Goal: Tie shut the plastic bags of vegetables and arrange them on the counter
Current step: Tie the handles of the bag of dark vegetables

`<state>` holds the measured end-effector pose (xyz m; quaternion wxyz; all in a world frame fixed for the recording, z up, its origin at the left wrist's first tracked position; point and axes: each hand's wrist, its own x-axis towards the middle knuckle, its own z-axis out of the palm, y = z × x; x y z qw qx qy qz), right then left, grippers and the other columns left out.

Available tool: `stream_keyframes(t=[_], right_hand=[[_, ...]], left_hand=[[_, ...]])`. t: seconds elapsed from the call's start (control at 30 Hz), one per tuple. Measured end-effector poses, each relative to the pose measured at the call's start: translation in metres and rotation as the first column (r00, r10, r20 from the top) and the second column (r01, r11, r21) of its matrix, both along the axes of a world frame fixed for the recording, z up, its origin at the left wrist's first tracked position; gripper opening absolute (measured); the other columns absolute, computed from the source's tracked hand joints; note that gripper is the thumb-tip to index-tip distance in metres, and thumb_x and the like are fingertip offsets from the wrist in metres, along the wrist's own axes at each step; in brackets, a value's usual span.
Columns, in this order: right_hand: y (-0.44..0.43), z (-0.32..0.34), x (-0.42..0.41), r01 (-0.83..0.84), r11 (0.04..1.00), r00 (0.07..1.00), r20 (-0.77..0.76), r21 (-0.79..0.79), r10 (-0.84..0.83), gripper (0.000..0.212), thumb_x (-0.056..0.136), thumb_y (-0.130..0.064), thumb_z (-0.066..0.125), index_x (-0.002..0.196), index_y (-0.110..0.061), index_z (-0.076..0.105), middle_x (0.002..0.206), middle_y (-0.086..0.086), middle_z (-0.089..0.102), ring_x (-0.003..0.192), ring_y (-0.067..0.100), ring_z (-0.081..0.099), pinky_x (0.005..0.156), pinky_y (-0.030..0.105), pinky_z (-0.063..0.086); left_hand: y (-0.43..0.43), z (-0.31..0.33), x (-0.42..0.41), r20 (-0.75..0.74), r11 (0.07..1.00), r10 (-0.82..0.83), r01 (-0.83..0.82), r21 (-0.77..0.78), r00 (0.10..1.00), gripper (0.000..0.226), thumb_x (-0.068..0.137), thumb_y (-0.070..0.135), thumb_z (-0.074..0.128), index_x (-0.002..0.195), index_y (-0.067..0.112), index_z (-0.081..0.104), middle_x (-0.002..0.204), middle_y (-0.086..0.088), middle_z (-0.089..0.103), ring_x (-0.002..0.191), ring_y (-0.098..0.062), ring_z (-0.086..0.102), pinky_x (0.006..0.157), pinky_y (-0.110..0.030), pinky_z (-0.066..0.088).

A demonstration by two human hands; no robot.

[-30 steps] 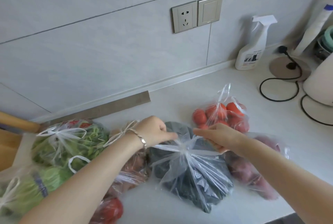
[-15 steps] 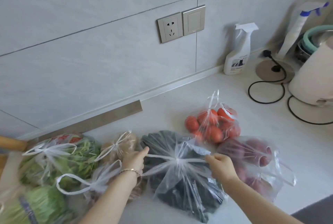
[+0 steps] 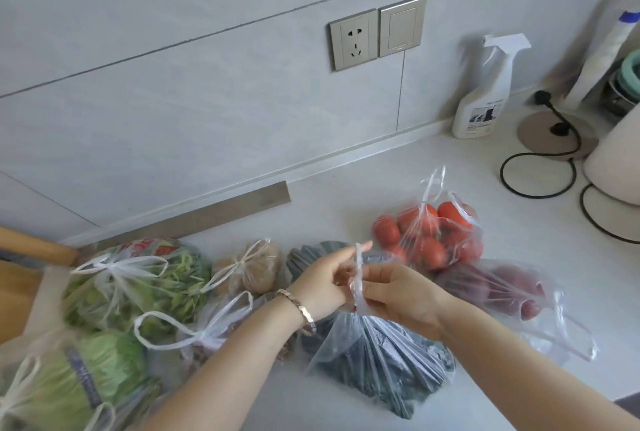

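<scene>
A clear plastic bag of dark leafy vegetables lies on the white counter in front of me. My left hand and my right hand meet above it, both pinching its twisted handles, which stand upright between my fingers. Behind it sits a tied bag of tomatoes. To the right lies a bag of purple vegetables with its handles loose. Tied bags of green vegetables, potatoes and cabbage lie to the left.
A spray bottle stands against the wall at the right, beside a round base with a black cord and a white appliance. A wall socket is above. A wooden board sits at far left.
My hands were apart, pulling the bag's handles sideways; they have come together over the dark bag and now hold the handles upright between them.
</scene>
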<state>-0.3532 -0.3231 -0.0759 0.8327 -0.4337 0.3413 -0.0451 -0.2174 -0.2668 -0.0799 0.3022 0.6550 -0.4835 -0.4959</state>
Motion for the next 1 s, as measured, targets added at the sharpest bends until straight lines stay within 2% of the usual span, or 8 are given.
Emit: stream_keyframes(t=[0.13, 0.27, 0.33, 0.47, 0.53, 0.67, 0.77, 1.0], right_hand=[[0.001, -0.013, -0.005, 0.147, 0.957, 0.955, -0.214, -0.252, -0.203, 0.012, 0.084, -0.007, 0.058, 0.073, -0.004, 0.060, 0.063, 0.006, 0.049, 0.053, 0.011, 0.041, 0.052, 0.019, 0.035], [-0.005, -0.044, -0.029, 0.564, 0.825, 0.788, -0.309, 0.016, -0.533, 0.016, 0.084, -0.010, 0.060, 0.068, -0.010, 0.057, 0.040, -0.004, 0.050, 0.048, 0.013, 0.040, 0.052, 0.023, 0.034], [0.000, -0.066, -0.040, 0.615, 0.772, 0.753, -0.410, 0.160, -0.515, 0.024, 0.086, -0.013, 0.055, 0.063, -0.016, 0.048, 0.035, -0.005, 0.046, 0.044, 0.013, 0.037, 0.048, 0.023, 0.029], [0.003, -0.082, -0.033, 0.565, 0.793, 0.787, -0.439, 0.228, -0.434, 0.033, 0.086, -0.016, 0.054, 0.057, -0.021, 0.038, 0.033, -0.008, 0.031, 0.035, 0.010, 0.026, 0.036, 0.016, 0.019], [-0.007, -0.072, -0.027, 0.523, 0.842, 0.798, -0.421, 0.130, -0.431, 0.037, 0.082, -0.013, 0.061, 0.055, -0.019, 0.037, 0.038, -0.007, 0.027, 0.035, 0.009, 0.020, 0.035, 0.016, 0.017], [-0.025, -0.038, -0.019, 0.208, 0.959, 0.875, -0.403, -0.191, -0.270, 0.029, 0.078, -0.021, 0.071, 0.061, -0.012, 0.048, 0.049, -0.002, 0.026, 0.039, 0.010, 0.021, 0.036, 0.019, 0.021], [-0.029, -0.021, -0.010, 0.110, 0.901, 0.872, -0.394, -0.419, -0.290, 0.045, 0.076, -0.019, 0.072, 0.047, -0.016, 0.037, 0.045, -0.001, 0.029, 0.035, 0.008, 0.023, 0.038, 0.017, 0.024], [-0.031, -0.030, -0.026, 0.407, 0.875, 0.792, -0.375, -0.264, -0.481, 0.040, 0.078, -0.001, 0.059, 0.049, -0.015, 0.035, 0.048, 0.003, 0.033, 0.036, 0.010, 0.023, 0.032, 0.013, 0.018]], left_hand=[[0.000, -0.008, -0.004, 0.211, 0.996, 0.063, -0.048, -0.077, 0.975, 0.038, 0.080, 0.010, 0.064, 0.080, 0.048, 0.055, 0.070, 0.010, 0.055, 0.069, -0.006, 0.053, 0.073, -0.018, 0.048], [0.011, -0.030, 0.017, 0.193, 0.874, 0.482, -0.484, -0.040, 0.855, 0.021, 0.083, 0.011, 0.064, 0.062, 0.012, 0.063, 0.043, 0.006, 0.048, 0.043, -0.006, 0.043, 0.045, -0.013, 0.034], [0.019, -0.045, 0.029, -0.098, 0.656, 0.746, -0.704, 0.271, 0.658, 0.020, 0.086, 0.000, 0.058, 0.067, 0.004, 0.061, 0.033, 0.006, 0.043, 0.030, -0.006, 0.039, 0.042, -0.016, 0.038], [0.024, -0.060, 0.028, -0.311, 0.335, 0.937, -0.653, 0.679, 0.157, 0.027, 0.096, 0.003, 0.037, 0.072, 0.001, 0.048, 0.024, 0.002, 0.027, 0.017, -0.007, 0.023, 0.041, -0.021, 0.048], [0.017, -0.047, 0.033, -0.323, 0.429, 0.903, -0.611, 0.665, 0.283, 0.029, 0.096, 0.005, 0.033, 0.073, 0.002, 0.048, 0.026, 0.004, 0.027, 0.017, -0.006, 0.019, 0.028, -0.008, 0.025], [0.008, 0.003, 0.036, 0.113, 0.831, 0.363, -0.376, 0.410, 0.925, 0.034, 0.086, 0.030, 0.054, 0.059, 0.010, 0.050, 0.038, 0.003, 0.033, 0.027, -0.008, 0.023, 0.033, -0.013, 0.018], [0.004, 0.021, 0.022, 0.618, 0.948, -0.148, -0.068, 0.311, 0.772, 0.046, 0.077, 0.056, 0.059, 0.057, 0.017, 0.046, 0.048, 0.003, 0.039, 0.042, -0.012, 0.035, 0.041, -0.021, 0.027], [0.014, 0.006, 0.015, 0.683, 1.000, 0.012, -0.027, 0.012, 0.730, 0.053, 0.090, 0.034, 0.049, 0.043, 0.016, 0.032, 0.041, 0.001, 0.030, 0.040, -0.011, 0.029, 0.044, -0.024, 0.024]])
